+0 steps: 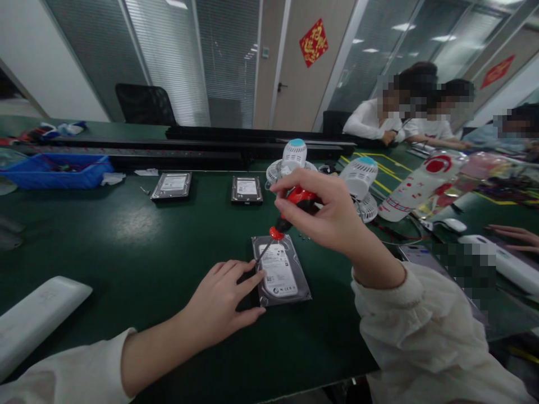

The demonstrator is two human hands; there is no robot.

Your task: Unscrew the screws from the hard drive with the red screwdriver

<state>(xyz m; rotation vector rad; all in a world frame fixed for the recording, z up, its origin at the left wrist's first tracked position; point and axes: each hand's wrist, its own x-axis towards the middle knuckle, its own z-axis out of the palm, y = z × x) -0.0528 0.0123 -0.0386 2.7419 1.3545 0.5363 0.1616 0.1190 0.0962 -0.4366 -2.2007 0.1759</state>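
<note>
Cream sleeves (421, 325) cross a green table (147, 247); the left hand (225, 297), loosely spread, touches the left edge of a hard disk drive (280, 275) near the middle; the right hand (332, 213) closes round a red-and-black screwdriver (282, 225), tip at that edge.

Saw dark green across the tabletop (168, 241); found red and black on the screwdriver (283, 225), grey along its shaft (265, 250); noticed darker grey on the hard drive (297, 259) nearest the tabletop's front edge, with black-printed white on its label (278, 274); spotted blue on the tray (63, 177) towards the far edge's left end, white topped with light blue on two slotted devices (295, 154) along that edge, white patterned with red on the cylinder (406, 193) further right, and cream on both sleeves (425, 320)
</note>
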